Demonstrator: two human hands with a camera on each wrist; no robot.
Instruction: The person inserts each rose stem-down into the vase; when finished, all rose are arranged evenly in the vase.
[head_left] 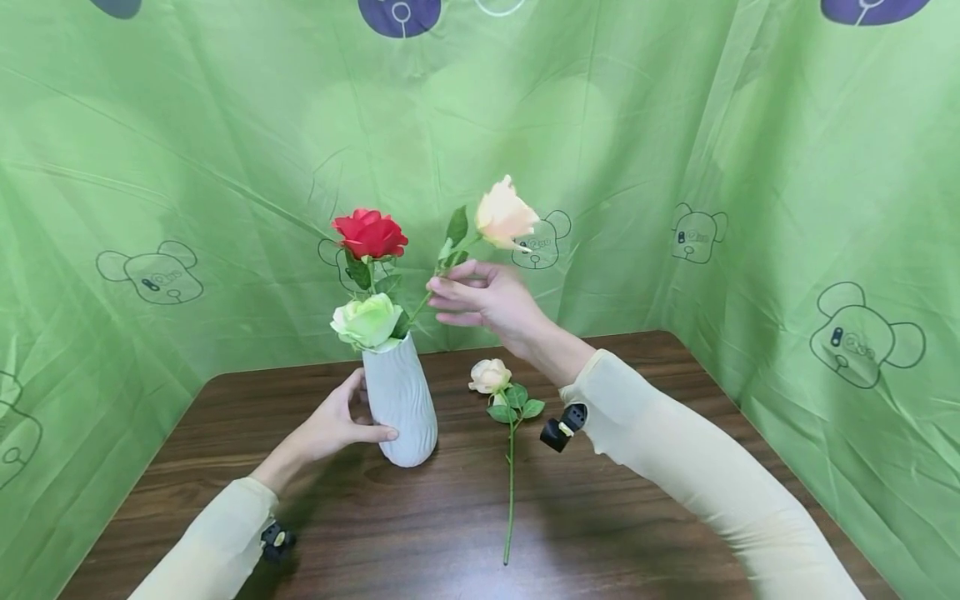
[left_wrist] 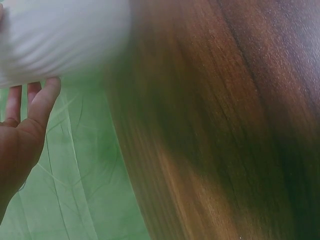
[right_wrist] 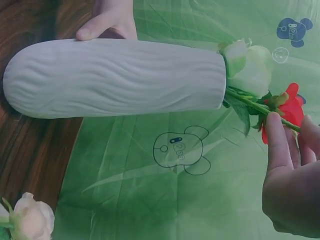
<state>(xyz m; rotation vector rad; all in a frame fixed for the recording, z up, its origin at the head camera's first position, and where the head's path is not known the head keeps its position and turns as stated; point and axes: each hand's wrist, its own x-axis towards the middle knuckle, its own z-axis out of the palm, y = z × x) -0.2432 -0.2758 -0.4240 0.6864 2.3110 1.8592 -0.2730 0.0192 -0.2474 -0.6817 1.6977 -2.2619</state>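
Note:
A white vase [head_left: 401, 404] with wavy ridges stands on the table, and my left hand [head_left: 337, 421] grips its side, thumb across the front. Out of its mouth rise a red rose [head_left: 370, 233] and a pale green rose [head_left: 367, 321]. Between thumb and fingers my right hand [head_left: 487, 302] pinches the stem of a peach rose [head_left: 507, 213], its bloom up and to the right. That stem slants down to the vase mouth; its lower end is hidden. In the right wrist view the stem [right_wrist: 250, 104] runs into the vase opening beside the green rose.
Another cream rose [head_left: 491, 377] lies on the dark wooden table [head_left: 450, 533], right of the vase, its stem toward the front edge. Green cloth [head_left: 247, 183] with bear drawings hangs behind and along both sides. Both wrists wear small black cameras.

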